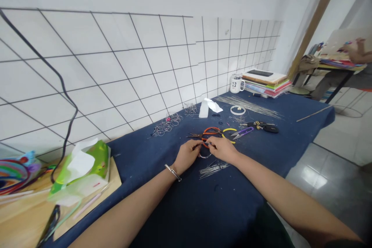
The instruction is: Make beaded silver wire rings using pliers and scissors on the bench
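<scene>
My left hand [187,155] and my right hand [222,148] meet over the dark blue cloth, fingertips pinched close together. Between them they hold a thin silvery wire loop [205,157], whose lower curve hangs below the fingers. The exact spot they grip is too small to make out. Just beyond the fingers lies an orange-handled cutting tool [211,128], partly hidden by my hands. Yellow-handled pliers [229,130] and purple thread snips [246,132] rest to its right. A bundle of short straight wires [213,168] lies nearer to me, below the right hand.
Bent wire shapes [167,125], a white tissue [213,105], a wire coil [238,110], long wires [250,107] and keys [266,126] lie farther back. A mug [236,84] and stacked books [266,83] stand behind. At left is a green tissue pack [100,162]. Another person sits at far right.
</scene>
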### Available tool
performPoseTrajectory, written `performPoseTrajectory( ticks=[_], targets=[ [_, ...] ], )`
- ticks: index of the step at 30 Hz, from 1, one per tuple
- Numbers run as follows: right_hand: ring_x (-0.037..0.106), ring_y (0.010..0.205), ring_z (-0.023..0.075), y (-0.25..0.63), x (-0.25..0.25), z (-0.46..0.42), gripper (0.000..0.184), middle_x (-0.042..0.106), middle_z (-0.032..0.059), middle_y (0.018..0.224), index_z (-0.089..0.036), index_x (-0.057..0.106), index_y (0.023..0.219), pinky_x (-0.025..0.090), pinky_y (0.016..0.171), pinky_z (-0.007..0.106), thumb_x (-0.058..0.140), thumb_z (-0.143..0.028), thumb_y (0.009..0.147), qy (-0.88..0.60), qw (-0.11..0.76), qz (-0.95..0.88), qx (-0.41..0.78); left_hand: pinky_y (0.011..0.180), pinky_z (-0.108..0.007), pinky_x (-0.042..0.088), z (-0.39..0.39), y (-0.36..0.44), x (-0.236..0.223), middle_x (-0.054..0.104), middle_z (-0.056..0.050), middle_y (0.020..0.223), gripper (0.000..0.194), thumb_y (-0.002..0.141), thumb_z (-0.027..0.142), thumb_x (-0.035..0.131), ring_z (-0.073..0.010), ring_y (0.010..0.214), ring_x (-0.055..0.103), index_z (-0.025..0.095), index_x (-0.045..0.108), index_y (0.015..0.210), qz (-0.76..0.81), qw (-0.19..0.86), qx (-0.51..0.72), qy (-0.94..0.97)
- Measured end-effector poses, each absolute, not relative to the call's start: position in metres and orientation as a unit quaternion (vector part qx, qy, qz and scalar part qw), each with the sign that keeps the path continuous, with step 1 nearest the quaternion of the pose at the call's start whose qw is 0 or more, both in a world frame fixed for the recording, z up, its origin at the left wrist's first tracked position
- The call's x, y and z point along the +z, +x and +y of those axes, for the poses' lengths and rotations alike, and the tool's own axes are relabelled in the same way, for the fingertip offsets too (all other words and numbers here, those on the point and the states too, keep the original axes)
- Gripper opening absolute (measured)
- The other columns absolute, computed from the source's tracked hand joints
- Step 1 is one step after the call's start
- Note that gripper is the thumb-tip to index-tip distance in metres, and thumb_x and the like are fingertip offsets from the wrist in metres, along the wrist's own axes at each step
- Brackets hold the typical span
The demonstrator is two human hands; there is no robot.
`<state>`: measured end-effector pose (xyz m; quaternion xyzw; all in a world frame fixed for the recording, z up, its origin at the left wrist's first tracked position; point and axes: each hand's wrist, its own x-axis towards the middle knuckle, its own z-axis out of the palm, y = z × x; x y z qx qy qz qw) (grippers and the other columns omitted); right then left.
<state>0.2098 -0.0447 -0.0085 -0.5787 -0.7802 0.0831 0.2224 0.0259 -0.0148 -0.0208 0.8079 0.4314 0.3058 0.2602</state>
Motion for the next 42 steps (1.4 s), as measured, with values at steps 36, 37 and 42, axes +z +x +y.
performPoseTrajectory(
  ticks=[36,37,42],
  targets=[
    [0.045,0.051,0.0089,0.211,-0.016,-0.040,0.017,0.052,-0.0039,0.057,-0.020,0.056,0.084,0.032,0.050,0.018,0.041,-0.026,0.079,-0.583,0.317,-0.735,0.139,0.042,-0.015,0.040,-0.017,0.026,-0.015,0.061,-0.003,0.073,0.035,0.082,0.037,0.041,-0.0086,0.054,0.059,0.016,0.057,0.105,0.414,0.464,0.315,0.717],
    [0.045,0.051,0.0089,0.211,-0.015,-0.040,0.017,0.052,-0.0038,0.057,-0.020,0.056,0.084,0.032,0.050,0.018,0.041,-0.026,0.079,-0.583,0.315,-0.735,0.143,0.042,-0.015,0.040,-0.017,0.026,-0.015,0.061,-0.002,0.072,0.035,0.082,0.037,0.041,-0.0086,0.054,0.059,0.016,0.057,0.104,0.414,0.463,0.314,0.718],
    [0.048,0.052,0.0092,0.210,-0.009,-0.044,0.015,0.056,-0.0039,0.060,-0.021,0.056,0.087,0.030,0.052,0.019,0.046,-0.028,0.078,-0.578,0.293,-0.747,0.150,0.045,-0.016,0.041,-0.019,0.027,-0.016,0.060,0.000,0.069,0.032,0.083,0.036,0.039,-0.0079,0.050,0.057,0.018,0.058,0.101,0.425,0.413,0.310,0.743]
  ],
)
